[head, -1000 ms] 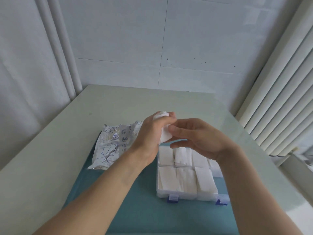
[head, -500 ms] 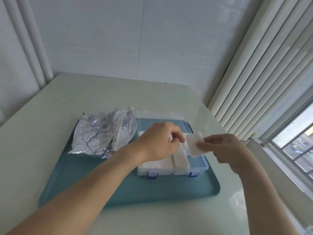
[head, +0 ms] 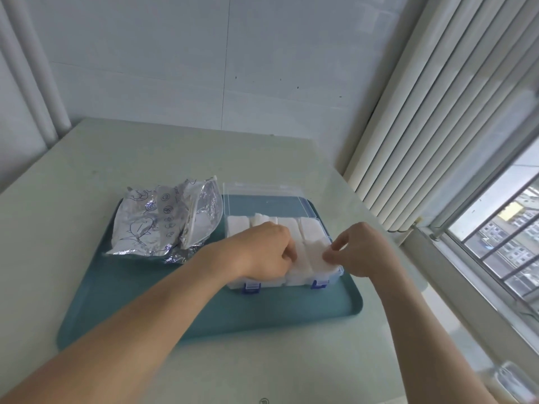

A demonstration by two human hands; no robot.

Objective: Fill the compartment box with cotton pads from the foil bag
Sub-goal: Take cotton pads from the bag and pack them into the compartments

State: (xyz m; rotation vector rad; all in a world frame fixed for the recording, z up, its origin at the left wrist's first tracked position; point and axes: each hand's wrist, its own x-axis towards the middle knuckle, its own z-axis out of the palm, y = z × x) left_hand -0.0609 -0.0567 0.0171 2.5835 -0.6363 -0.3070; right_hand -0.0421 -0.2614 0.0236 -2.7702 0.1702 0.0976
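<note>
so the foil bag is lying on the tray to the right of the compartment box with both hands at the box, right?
Not quite: the head view shows the foil bag lying to the left of the compartment box, not the right. It is on the tray, and both the left hand and right hand are at the box.

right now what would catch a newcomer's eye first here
The two hands at work over the clear compartment box on the teal tray: the left hand rests on the white cotton pads packed inside, while the right hand pinches a pad at the box's right edge. Next, the crumpled foil bag lying open left of the box.
</note>
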